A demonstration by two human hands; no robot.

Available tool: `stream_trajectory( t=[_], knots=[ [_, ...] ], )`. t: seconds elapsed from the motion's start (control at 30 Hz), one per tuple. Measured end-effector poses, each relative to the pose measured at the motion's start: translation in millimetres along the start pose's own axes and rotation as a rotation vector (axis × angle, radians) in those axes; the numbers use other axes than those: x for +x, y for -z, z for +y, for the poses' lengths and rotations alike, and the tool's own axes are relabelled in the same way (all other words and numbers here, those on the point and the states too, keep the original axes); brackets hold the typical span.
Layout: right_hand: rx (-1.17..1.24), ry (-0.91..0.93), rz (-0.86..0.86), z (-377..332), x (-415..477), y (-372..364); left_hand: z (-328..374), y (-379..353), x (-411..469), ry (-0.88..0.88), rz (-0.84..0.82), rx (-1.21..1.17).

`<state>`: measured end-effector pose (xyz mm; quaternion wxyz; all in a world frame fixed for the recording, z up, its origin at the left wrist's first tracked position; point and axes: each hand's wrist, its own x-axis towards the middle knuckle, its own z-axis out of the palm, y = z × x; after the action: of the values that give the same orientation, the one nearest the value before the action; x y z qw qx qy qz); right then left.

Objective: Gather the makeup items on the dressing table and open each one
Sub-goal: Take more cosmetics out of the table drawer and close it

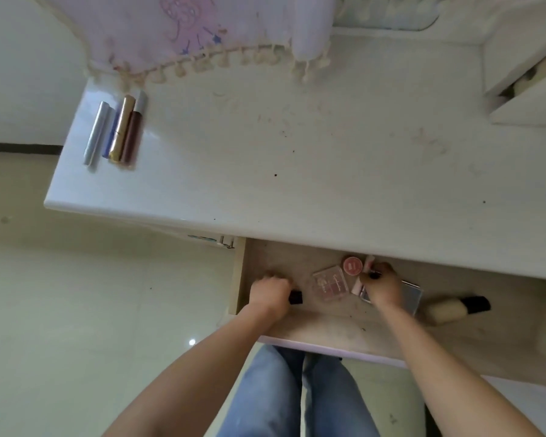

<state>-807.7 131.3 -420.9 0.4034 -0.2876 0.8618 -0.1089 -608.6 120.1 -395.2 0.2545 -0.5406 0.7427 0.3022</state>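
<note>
Both my hands are inside the open drawer (316,326) below the white dressing table (265,171). My left hand (270,293) is closed around a small black item (295,297) whose end sticks out of the fist. My right hand (382,283) grips a pale pink tube (358,285) over a flat grey case (412,296). Between the hands lie a clear pink palette (331,283) and a round red compact (352,265). A makeup brush (457,308) with a black handle lies at the right. Several tubes (120,134) lie on the tabletop's far left corner.
A fringed pink cloth (183,36) hangs over the table's back edge. A white shelf unit (527,77) stands at the back right. My legs in blue jeans (297,395) are below the drawer. Pale floor (76,310) lies to the left.
</note>
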Motion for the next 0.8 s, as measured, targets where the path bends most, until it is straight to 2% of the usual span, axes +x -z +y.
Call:
stream_trajectory(
  t=[0.13,0.27,0.47,0.6,0.8],
  knots=[
    [-0.165,-0.01,-0.01,-2.0,1.9,-7.6,-1.7,-5.6,0.4,-0.021,-0.04,0.054],
    [-0.144,-0.028,0.047,-8.8,-4.1,-7.0,-5.1,2.1,-4.9,0.007,0.04,-0.035],
    [0.098,0.009,0.019,-6.7,-32.3,8.7,-12.0,23.0,-28.1,0.043,0.162,-0.381],
    [0.045,0.094,-0.041,-6.9,-56.4,21.4,-11.0,29.2,-50.5,0.091,0.227,-0.66],
    [0.016,0.289,-0.114,-27.7,-93.0,49.6,-3.5,42.8,-85.4,0.177,0.363,-0.89]
  ],
)
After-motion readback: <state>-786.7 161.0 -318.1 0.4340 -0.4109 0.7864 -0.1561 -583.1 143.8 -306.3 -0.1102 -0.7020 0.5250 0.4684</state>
